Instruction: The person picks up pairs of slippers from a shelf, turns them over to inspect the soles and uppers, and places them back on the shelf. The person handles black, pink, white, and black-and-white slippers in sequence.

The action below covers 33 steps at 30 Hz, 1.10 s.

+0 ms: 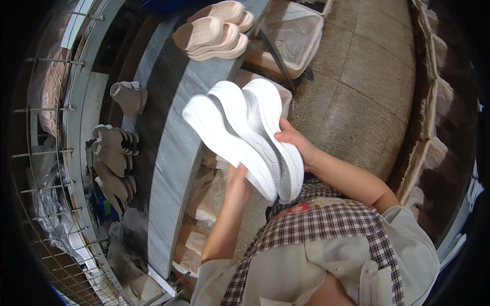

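Three white shoe soles are held in a row between my two hands, in front of my checked apron. My left hand grips the leftmost sole near its lower end, with the fingers mostly hidden behind it. On the other side, my right hand is closed round the edge of the rightmost sole, thumb on its face. The soles stand on edge, close together and tilted, their upper ends fanned slightly apart. Beyond them, a stack of beige soles lies on the grey bench top.
Several brown-grey soles stand in a row at the left, with another small group above. A wire mesh borders the far left. A lined crate stands on the tiled floor. More lined containers run along the right.
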### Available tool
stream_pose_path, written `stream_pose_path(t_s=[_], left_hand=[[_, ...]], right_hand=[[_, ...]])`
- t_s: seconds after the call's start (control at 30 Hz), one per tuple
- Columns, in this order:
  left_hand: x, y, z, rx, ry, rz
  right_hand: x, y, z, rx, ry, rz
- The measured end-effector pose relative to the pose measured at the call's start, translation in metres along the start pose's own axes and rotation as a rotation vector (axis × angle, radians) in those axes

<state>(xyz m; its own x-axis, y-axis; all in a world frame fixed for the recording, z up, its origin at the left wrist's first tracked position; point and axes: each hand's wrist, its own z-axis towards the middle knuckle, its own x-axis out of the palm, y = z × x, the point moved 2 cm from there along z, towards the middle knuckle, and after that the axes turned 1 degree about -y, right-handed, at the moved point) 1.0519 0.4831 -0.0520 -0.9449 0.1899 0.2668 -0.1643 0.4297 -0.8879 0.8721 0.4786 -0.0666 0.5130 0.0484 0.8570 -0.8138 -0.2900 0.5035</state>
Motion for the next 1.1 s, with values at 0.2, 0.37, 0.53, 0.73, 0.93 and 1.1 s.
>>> stream_pose_path(t_s=[0.2, 0.37, 0.53, 0.73, 0.93, 1.1], left_hand=[[0.059, 0.000, 0.047, 0.103, -0.018, -0.033], [0.097, -0.003, 0.036, 0.219, 0.374, -0.117], [0.125, 0.002, 0.031, 0.009, 0.338, -0.045], [0.120, 0.030, 0.037, -0.383, 0.316, 0.027], [0.111, 0.051, 0.035, -0.557, 0.391, 0.061], [0.109, 0.052, 0.036, -0.619, 0.416, 0.068]], right_hand=[[-0.006, 0.034, -0.050, -0.217, -0.116, -0.026], [-0.014, 0.058, -0.090, -0.173, -0.235, 0.084], [-0.021, 0.062, -0.103, -0.191, -0.205, 0.149], [-0.046, 0.034, -0.121, 0.125, -0.372, 0.165], [-0.057, 0.022, -0.127, 0.253, -0.441, 0.207], [-0.061, 0.017, -0.131, 0.258, -0.426, 0.214]])
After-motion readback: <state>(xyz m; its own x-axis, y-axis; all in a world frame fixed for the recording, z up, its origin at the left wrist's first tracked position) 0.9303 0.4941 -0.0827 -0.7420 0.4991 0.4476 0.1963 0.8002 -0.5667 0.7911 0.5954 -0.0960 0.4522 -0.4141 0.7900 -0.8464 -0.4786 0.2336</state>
